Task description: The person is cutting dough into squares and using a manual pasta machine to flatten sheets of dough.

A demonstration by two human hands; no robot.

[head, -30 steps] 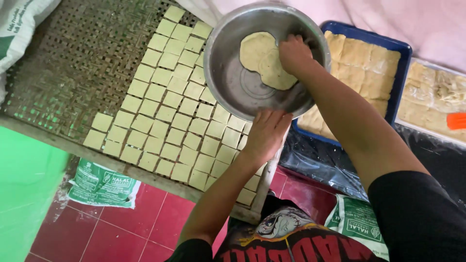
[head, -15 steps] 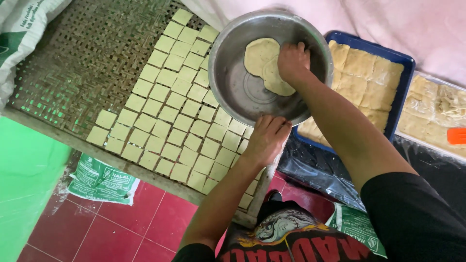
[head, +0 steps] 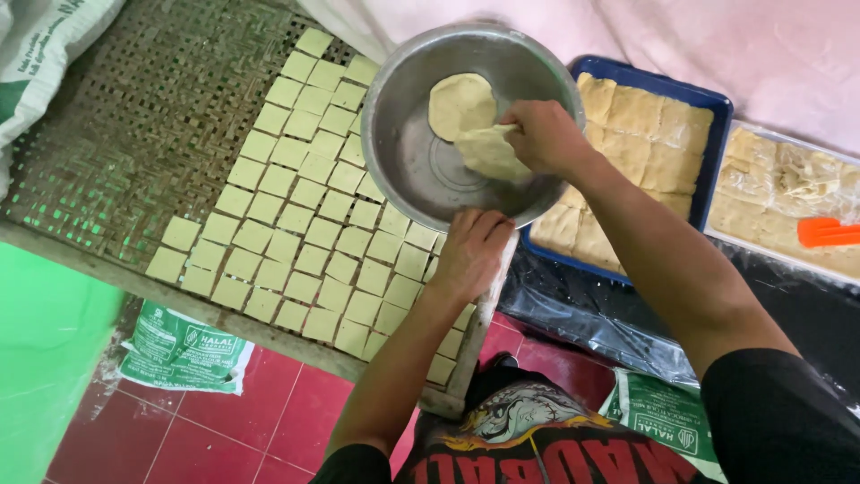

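Rows of pale yellow dough squares (head: 305,224) cover a woven bamboo tray (head: 143,116), whose wooden frame sits above a red tiled floor (head: 251,430) strewn with green-printed plastic bags (head: 184,350). A round metal bowl (head: 408,152) rests over the tray's edge. The left hand (head: 470,251) grips the bowl's near rim. The right hand (head: 542,134) pinches a thin dough sheet (head: 475,121) inside it. Beside it, a blue tray (head: 717,116) holds cut dough slabs; an orange scraper (head: 829,231) lies further right.
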